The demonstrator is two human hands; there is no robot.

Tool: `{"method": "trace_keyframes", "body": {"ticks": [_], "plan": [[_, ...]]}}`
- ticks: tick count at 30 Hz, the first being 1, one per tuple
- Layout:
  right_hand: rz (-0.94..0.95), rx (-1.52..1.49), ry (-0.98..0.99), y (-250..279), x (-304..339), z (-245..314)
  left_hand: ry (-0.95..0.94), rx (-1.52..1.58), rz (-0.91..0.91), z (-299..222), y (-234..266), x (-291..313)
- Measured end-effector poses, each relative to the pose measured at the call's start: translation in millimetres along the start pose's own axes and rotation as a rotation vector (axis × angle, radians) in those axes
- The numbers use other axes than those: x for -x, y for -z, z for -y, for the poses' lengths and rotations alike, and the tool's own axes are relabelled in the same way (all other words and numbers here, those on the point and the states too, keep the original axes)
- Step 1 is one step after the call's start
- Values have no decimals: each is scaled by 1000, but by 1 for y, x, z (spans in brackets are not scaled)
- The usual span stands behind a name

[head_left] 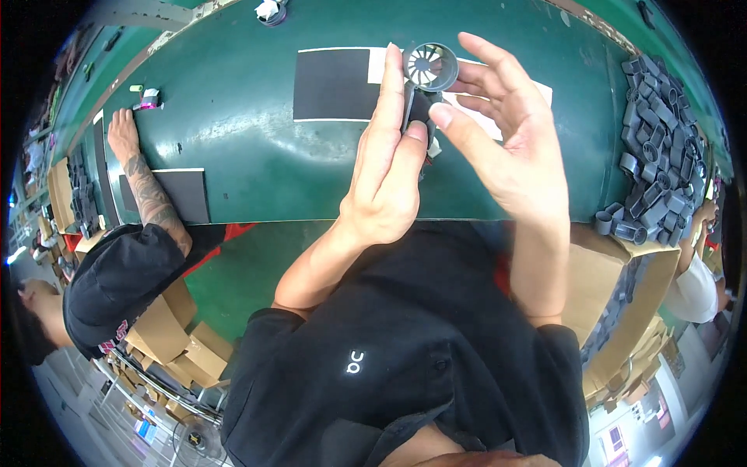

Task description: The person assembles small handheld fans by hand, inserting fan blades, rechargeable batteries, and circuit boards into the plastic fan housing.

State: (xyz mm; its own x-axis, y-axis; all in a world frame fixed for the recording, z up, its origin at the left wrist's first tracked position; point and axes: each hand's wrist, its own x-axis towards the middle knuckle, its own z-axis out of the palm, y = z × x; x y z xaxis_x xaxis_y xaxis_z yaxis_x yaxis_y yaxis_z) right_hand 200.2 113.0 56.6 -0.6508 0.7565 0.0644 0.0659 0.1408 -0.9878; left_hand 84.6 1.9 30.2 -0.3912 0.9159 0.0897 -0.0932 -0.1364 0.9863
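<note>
A dark grey plastic part (450, 71) with a round ring and pale fan-like vanes showing inside it stands up above the table. Its narrower lower portion is gripped between the thumb and straight fingers of my left hand (383, 179). My right hand (525, 152) is at the ring's right side with its fingers spread and curved; whether a fingertip touches the ring I cannot tell. Behind my hands, a black sheet with pale edges (331, 86) lies flat on the table, partly hidden. White paper (541, 93) shows behind my right hand.
On the green table (249, 171), a heap of grey plastic parts (661, 140) fills the right end. A cardboard box (587, 272) stands below it. At left, a co-worker's tattooed arm (148, 187) rests beside another black sheet (183, 194). A small container (271, 12) sits at the far edge.
</note>
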Motion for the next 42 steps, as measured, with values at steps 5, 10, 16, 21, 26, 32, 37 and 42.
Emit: {"method": "trace_keyframes", "body": {"ticks": [5, 10, 16, 21, 26, 32, 37, 42], "plan": [[21, -151, -128, -7, -4, -3, -36, -148, 36, 1, -3, -1], [46, -335, -244, -13, -6, -1, -293, -368, -78, 18, -8, -4], [-55, -185, -89, -25, -8, -26, -244, -292, -71, 21, -12, -11], [-22, -86, -87, -16, -9, -11, -246, -270, -49, 22, -10, -14], [171, -113, -47, 5, -7, 8, -41, -3, -72, 4, -8, -12], [146, -60, 11, 25, -2, -9, -8, -17, -115, 5, -8, -10], [99, -274, -89, 11, -5, -10, -82, -59, -60, 14, -4, -16], [117, -166, -77, 11, -7, -8, 7, 40, -70, 9, -4, -14]]}}
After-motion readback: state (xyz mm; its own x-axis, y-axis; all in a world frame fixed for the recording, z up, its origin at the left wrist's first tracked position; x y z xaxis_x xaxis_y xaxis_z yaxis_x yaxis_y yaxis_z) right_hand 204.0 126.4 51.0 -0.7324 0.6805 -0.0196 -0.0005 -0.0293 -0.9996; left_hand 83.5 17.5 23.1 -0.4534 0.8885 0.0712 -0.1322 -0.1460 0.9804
